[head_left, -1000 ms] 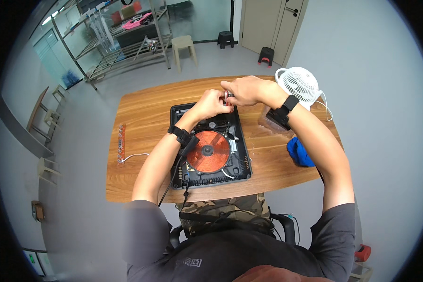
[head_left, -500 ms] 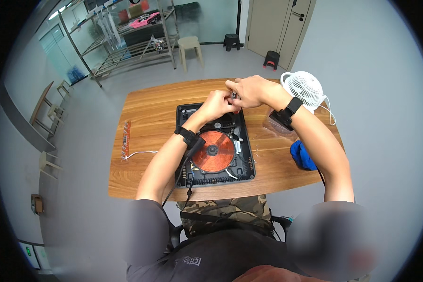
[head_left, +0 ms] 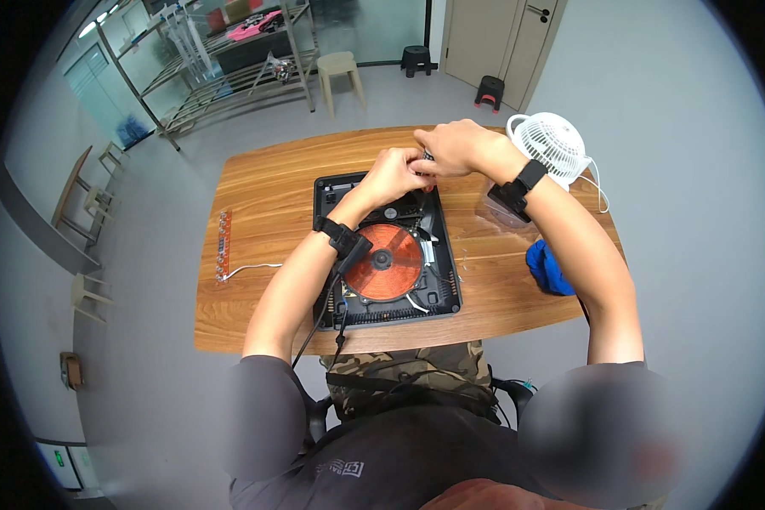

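An opened induction cooker (head_left: pixel 442 289), a black tray-like housing with a round copper coil (head_left: pixel 384 263), lies on the wooden table in front of me. Both my hands meet over its far right corner. My right hand (head_left: pixel 457 148) is closed from above around a small upright tool (head_left: pixel 427 156) with a dark ribbed body, mostly hidden by fingers. My left hand (head_left: pixel 393 177) pinches close beside it, fingertips against the right hand's; what they grip is hidden. Something reddish-orange (head_left: pixel 429 189) shows just below the fingers.
To the right stand a white fan (head_left: pixel 551 146) and a clear plastic box (head_left: pixel 506 212), with a blue cloth-like item (head_left: pixel 547 270) nearer me. An orange strip of small parts (head_left: pixel 223 246) lies at left, beside a white cable (head_left: pixel 255 268). Small bits lie right of the cooker.
The whole view has shifted slightly, so the table sits a little higher. My hands stay together at the same corner, and the right fingers have changed position a little around the tool.
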Demonstrator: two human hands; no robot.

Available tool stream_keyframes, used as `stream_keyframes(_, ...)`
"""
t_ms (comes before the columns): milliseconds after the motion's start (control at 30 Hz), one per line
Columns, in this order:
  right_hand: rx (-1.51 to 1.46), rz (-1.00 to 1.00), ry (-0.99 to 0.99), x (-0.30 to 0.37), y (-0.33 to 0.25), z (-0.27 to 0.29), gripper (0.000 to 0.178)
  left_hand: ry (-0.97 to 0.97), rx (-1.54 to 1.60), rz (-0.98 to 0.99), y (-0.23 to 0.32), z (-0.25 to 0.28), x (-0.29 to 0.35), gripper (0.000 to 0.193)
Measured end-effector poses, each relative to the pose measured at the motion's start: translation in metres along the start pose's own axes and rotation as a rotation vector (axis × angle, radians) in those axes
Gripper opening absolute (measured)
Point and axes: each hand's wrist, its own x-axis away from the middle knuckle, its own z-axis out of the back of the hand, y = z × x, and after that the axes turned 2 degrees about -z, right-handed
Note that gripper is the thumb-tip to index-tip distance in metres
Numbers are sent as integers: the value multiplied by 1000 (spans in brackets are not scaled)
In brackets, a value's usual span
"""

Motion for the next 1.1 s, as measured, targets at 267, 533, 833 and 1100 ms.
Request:
stream_keyframes(267,-125,-31,-130,4,7,-3,45,-55,91,103,11,-6,-1,31)
stream_keyframes(533,-65,-21,-66,11,5,2,52,34,4,97,25,-11,-1,39)
stream_keyframes(833,-115,24,-80,1,6,-9,41,-101,173,111,-1,-5,1,47)
stream_keyframes(1100,-118,53,-38,-1,-4,-2,48,-34,-48,76,-2,4,3,25)
